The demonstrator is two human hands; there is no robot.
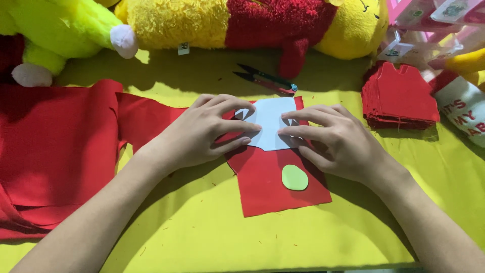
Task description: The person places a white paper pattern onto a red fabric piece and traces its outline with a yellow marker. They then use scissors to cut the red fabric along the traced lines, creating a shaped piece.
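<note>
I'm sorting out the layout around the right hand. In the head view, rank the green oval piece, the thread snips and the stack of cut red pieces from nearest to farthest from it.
From the right hand:
1. Green oval piece, just below-left on the red fabric.
2. Thread snips, above, toward the plush toys.
3. Stack of cut red pieces, upper right.
Two and three are fairly close.

We noted clear packages [429,30] with pink edges at the upper right, and a small white label [183,48] hanging from the plush toy.
</note>
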